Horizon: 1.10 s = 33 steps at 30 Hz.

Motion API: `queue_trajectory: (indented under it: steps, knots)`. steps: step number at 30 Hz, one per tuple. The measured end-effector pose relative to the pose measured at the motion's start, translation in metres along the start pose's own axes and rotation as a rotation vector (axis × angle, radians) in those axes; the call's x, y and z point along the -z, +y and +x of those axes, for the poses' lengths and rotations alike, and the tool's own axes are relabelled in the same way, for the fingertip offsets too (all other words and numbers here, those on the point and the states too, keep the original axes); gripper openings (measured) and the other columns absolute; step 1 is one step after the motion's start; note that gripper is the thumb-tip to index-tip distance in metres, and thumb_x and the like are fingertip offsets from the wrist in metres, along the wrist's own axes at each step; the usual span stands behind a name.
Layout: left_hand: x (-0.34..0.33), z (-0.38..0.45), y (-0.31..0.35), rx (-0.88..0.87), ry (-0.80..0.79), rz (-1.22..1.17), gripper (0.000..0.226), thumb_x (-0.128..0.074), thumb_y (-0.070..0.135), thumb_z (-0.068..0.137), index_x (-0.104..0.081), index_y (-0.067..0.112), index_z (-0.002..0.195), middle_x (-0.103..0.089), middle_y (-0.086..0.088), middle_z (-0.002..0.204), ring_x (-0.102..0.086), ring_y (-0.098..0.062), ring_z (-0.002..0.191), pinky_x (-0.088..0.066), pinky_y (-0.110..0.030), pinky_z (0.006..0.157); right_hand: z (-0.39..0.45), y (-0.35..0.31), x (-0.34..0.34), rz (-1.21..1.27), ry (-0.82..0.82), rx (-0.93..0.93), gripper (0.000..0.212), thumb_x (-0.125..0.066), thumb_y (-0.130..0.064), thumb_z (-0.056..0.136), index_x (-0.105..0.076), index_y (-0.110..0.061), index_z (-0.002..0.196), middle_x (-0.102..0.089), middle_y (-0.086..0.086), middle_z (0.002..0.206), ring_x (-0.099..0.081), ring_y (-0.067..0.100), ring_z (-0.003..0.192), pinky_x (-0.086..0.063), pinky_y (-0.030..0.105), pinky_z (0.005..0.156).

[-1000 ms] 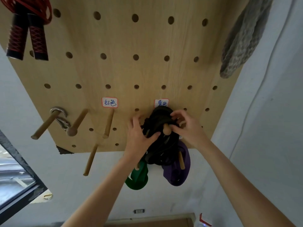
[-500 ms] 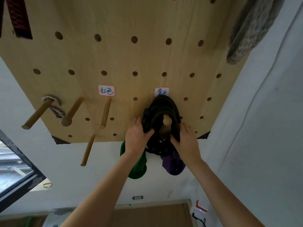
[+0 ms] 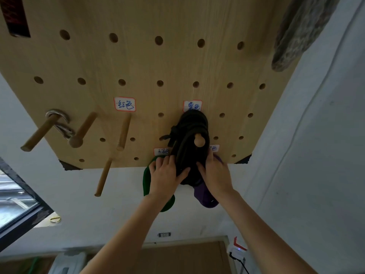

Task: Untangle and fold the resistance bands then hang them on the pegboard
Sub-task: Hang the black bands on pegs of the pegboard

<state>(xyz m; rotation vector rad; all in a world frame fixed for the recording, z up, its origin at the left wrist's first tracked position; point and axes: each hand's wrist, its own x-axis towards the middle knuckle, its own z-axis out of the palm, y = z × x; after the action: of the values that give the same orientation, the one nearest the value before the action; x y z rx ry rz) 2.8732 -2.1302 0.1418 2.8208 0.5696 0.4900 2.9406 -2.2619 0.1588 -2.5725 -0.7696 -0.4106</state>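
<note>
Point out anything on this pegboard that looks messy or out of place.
The black band on its peg is a bunched wad, with a loose end sticking out to the left rather than folded in. Both hands grip its lower part. The green band and purple band below hang plainly.
</note>
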Motion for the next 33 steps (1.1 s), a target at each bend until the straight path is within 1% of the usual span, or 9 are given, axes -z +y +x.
queue_trajectory:
  steps: [2, 5, 8, 10, 13, 20, 25, 29, 33]
  knots:
    - [0.011, -0.001, -0.011, -0.019, -0.042, -0.337, 0.054, -0.060, 0.048, 0.082, -0.048, 0.008, 0.116, -0.059, -0.006, 0.110, -0.052, -0.025, 0.106, -0.037, -0.037, 0.094, -0.007, 0.003, 0.008, 0.276, -0.055, -0.010, 0.046, -0.049, -0.032, 0.094, -0.040, -0.008, 0.132, -0.061, 0.005, 0.109, -0.059, 0.020, 0.099, -0.045, 0.023, 0.082]
    - [0.036, -0.011, -0.023, -0.038, -0.115, -0.765, 0.057, -0.073, 0.029, 0.075, -0.040, 0.017, 0.120, -0.054, 0.005, 0.109, -0.055, -0.014, 0.102, -0.048, -0.029, 0.084, -0.009, 0.008, 0.035, 0.634, -0.320, -0.055, 0.037, -0.058, -0.037, 0.088, -0.050, -0.019, 0.119, -0.062, -0.010, 0.094, -0.060, 0.001, 0.086, -0.042, 0.008, 0.073]
    - [0.058, -0.020, -0.019, -0.017, 0.072, -0.862, 0.046, -0.069, 0.020, 0.080, -0.042, 0.020, 0.117, -0.054, 0.006, 0.110, -0.056, -0.010, 0.102, -0.048, -0.020, 0.081, -0.007, 0.016, 0.064, 0.670, -0.300, -0.125, 0.018, -0.064, -0.039, 0.083, -0.057, -0.027, 0.095, -0.063, -0.017, 0.080, -0.059, -0.008, 0.073, -0.042, 0.006, 0.065]
    - [0.070, -0.020, -0.013, -0.068, 0.245, -0.849, 0.036, -0.064, 0.015, 0.083, -0.048, 0.015, 0.116, -0.054, 0.001, 0.109, -0.059, -0.013, 0.098, -0.050, -0.022, 0.081, -0.002, 0.018, 0.083, 0.687, -0.105, -0.184, 0.015, -0.065, -0.037, 0.083, -0.061, -0.026, 0.093, -0.063, -0.018, 0.080, -0.059, -0.006, 0.072, -0.043, 0.004, 0.062]
    - [0.082, -0.013, 0.000, -0.291, 0.399, -0.555, 0.031, -0.067, 0.009, 0.081, -0.059, 0.011, 0.111, -0.050, -0.007, 0.109, -0.048, -0.015, 0.097, -0.036, -0.013, 0.081, 0.011, 0.005, 0.100, 0.790, 0.083, -0.122, 0.006, -0.066, -0.026, 0.084, -0.064, -0.024, 0.089, -0.063, -0.017, 0.082, -0.058, -0.009, 0.073, -0.045, 0.006, 0.065]
    - [0.083, 0.013, 0.008, -0.457, 0.151, -0.403, 0.031, -0.066, 0.000, 0.079, -0.064, 0.008, 0.109, -0.052, -0.018, 0.114, -0.049, -0.036, 0.103, -0.039, -0.035, 0.090, 0.033, -0.024, 0.090, 0.666, 0.057, 0.127, 0.012, -0.060, -0.001, 0.085, -0.062, -0.013, 0.086, -0.058, -0.012, 0.082, -0.054, -0.009, 0.075, -0.042, 0.006, 0.072]
    - [0.086, 0.025, 0.005, -0.423, 0.181, -0.384, 0.028, -0.067, -0.002, 0.077, -0.064, 0.007, 0.103, -0.054, -0.015, 0.111, -0.050, -0.032, 0.096, -0.035, -0.028, 0.083, 0.045, -0.026, 0.083, 0.483, 0.154, 0.166, 0.006, -0.061, -0.004, 0.085, -0.063, -0.007, 0.090, -0.059, 0.002, 0.089, -0.051, -0.001, 0.073, -0.041, 0.005, 0.069]
    - [0.088, 0.024, 0.006, -0.498, 0.154, -0.322, 0.030, -0.066, -0.003, 0.077, -0.064, 0.007, 0.105, -0.053, -0.017, 0.113, -0.048, -0.033, 0.099, -0.035, -0.028, 0.084, 0.042, -0.028, 0.083, 0.528, 0.106, 0.119, 0.011, -0.061, -0.002, 0.084, -0.062, -0.009, 0.093, -0.062, 0.001, 0.085, -0.056, 0.010, 0.075, -0.050, 0.022, 0.073]
    - [0.101, 0.008, -0.006, -0.406, 0.100, -0.544, 0.029, -0.059, -0.001, 0.084, -0.060, 0.011, 0.110, -0.051, -0.006, 0.120, -0.054, -0.019, 0.105, -0.046, -0.026, 0.093, 0.033, -0.027, 0.096, 0.559, 0.007, 0.088, 0.021, -0.057, 0.001, 0.086, -0.061, -0.012, 0.103, -0.056, -0.006, 0.085, -0.057, 0.012, 0.083, -0.054, 0.036, 0.081]
